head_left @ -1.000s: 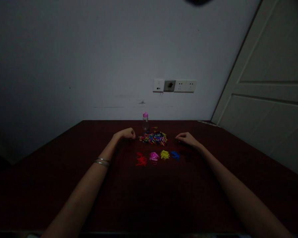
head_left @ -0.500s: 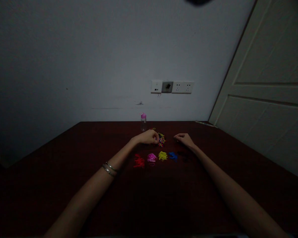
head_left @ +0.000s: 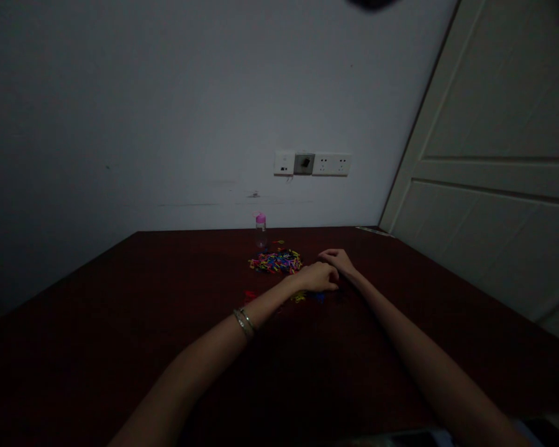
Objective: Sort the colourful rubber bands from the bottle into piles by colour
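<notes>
My left hand (head_left: 317, 277) reaches across the front row of sorted heaps, its fingers pinched together over the row's right end. Whatever it may hold is too small to make out. Beside it, my right hand (head_left: 340, 261) rests on the table with fingers drawn together; I cannot see what is in them. A mixed heap of small coloured elastic bands (head_left: 276, 261) lies left of both hands. In front of it are red bands (head_left: 250, 296), yellow bands (head_left: 299, 297) and blue bands (head_left: 320, 297), partly covered by my left hand and forearm. The pink heap is hidden.
A clear bottle with a pink lid (head_left: 261, 230) stands behind the mixed heap, near the wall. A few loose bands (head_left: 278, 242) lie beside it. Sockets (head_left: 330, 164) are on the wall above the dark red table (head_left: 121, 298). A pale door (head_left: 494, 161) rises at the right.
My left hand has moved from the mixed heap rightward and nearer, over the right end of the row. The mixed heap is uncovered. My right hand has stayed nearly in place; the view has shifted slightly.
</notes>
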Tool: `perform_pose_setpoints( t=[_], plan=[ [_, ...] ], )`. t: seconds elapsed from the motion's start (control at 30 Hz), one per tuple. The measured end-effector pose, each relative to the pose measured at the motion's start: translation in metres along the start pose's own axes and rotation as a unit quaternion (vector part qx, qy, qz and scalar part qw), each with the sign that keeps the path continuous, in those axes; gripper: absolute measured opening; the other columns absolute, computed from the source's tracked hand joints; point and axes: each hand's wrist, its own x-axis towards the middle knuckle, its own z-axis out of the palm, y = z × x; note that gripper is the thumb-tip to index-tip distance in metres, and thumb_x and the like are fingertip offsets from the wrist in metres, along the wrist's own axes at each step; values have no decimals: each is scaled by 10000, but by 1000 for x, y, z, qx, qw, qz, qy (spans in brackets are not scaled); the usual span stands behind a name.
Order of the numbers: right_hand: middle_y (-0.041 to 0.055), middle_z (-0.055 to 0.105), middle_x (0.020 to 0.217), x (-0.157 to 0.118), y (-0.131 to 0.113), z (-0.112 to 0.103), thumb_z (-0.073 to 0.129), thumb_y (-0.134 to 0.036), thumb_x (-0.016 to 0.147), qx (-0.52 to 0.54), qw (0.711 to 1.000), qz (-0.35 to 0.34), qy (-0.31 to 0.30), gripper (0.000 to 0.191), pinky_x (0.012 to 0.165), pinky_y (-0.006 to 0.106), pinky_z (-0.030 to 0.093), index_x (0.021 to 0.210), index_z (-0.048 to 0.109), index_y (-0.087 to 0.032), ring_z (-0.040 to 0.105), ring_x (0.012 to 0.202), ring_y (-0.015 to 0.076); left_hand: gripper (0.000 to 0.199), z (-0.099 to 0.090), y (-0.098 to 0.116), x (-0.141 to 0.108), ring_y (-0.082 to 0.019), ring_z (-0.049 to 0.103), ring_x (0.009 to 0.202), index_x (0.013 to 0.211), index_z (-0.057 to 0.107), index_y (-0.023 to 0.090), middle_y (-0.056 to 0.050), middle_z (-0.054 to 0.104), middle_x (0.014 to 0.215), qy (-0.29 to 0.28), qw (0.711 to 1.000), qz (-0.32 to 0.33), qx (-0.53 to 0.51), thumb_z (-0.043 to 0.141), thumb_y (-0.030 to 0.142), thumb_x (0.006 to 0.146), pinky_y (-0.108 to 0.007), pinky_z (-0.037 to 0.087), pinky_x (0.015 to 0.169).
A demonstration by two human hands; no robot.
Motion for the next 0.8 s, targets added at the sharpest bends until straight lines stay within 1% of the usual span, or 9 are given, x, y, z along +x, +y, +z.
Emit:
perform_pose_setpoints(
  t=[0.1, 0.23, 0.3, 0.37, 0.43, 0.53, 0.63, 0.7, 0.8],
  plan=[
    [57, 660, 644, 0, 0, 1, 549, -331, 603, 1, 1000, 9, 8, 253, 562, 236, 427, 662, 679, -121, 568, 605, 156, 270, -11, -15, -9, -113, 523, 593, 948, 631, 133, -28, 608, 701, 61, 997, -19, -35, 542, 257, 724, -210, 386, 571],
    [44, 640, 604, -1, 0, 2, 550, -361, 610, -3, 999, 41, 12, 303, 497, 222, 391, 711, 685, -110, 532, 536, 133, 301, -36, -62, -26, -111, 515, 599, 953, 624, 107, -25, 606, 695, 189, 974, -95, -87, 492, 285, 749, -200, 377, 557],
    [46, 644, 618, -1, 0, 2, 557, -368, 609, 3, 999, 46, 10, 313, 500, 220, 391, 725, 685, -106, 532, 540, 130, 302, -50, -92, -38, -114, 522, 632, 914, 630, 96, -33, 613, 713, 257, 952, -130, -107, 479, 301, 754, -196, 379, 579],
    [48, 650, 635, -1, 0, 3, 561, -363, 611, 2, 999, 38, 0, 301, 513, 218, 396, 719, 685, -111, 541, 562, 132, 301, -63, -119, -52, -118, 530, 668, 855, 635, 91, -41, 620, 740, 323, 924, -166, -121, 466, 319, 757, -194, 381, 607],
    [46, 653, 642, 0, 0, 3, 561, -364, 616, -5, 1000, 25, -10, 291, 522, 219, 398, 714, 686, -120, 545, 576, 135, 308, -71, -143, -69, -118, 524, 659, 803, 636, 97, -33, 610, 705, 378, 891, -218, -128, 444, 335, 765, -194, 373, 598],
    [45, 656, 648, -1, 1, 3, 562, -379, 626, -11, 999, 13, -29, 305, 534, 222, 403, 728, 689, -122, 544, 579, 135, 361, -73, -168, -93, -107, 466, 526, 783, 626, 100, 0, 525, 535, 403, 853, -290, -161, 417, 395, 775, -196, 333, 506],
    [41, 658, 655, -2, 2, 2, 557, -370, 638, -22, 998, 4, -55, 300, 550, 225, 412, 740, 691, -121, 548, 590, 137, 405, -67, -181, -109, -91, 388, 415, 790, 610, 102, 36, 421, 439, 414, 819, -330, -222, 401, 449, 773, -195, 286, 441],
    [40, 662, 670, -3, 1, 2, 556, -343, 641, -36, 997, -5, -75, 272, 564, 228, 418, 735, 691, -126, 554, 608, 141, 427, -62, -185, -113, -87, 363, 384, 779, 601, 105, 45, 393, 414, 416, 808, -337, -247, 388, 475, 769, -195, 271, 424],
    [39, 661, 687, -4, -1, 2, 564, -316, 638, -56, 993, -18, -106, 246, 575, 227, 419, 734, 687, -126, 555, 627, 141, 440, -58, -185, -114, -83, 357, 375, 753, 597, 106, 45, 390, 400, 416, 810, -327, -254, 384, 491, 765, -192, 271, 423]
  ],
)
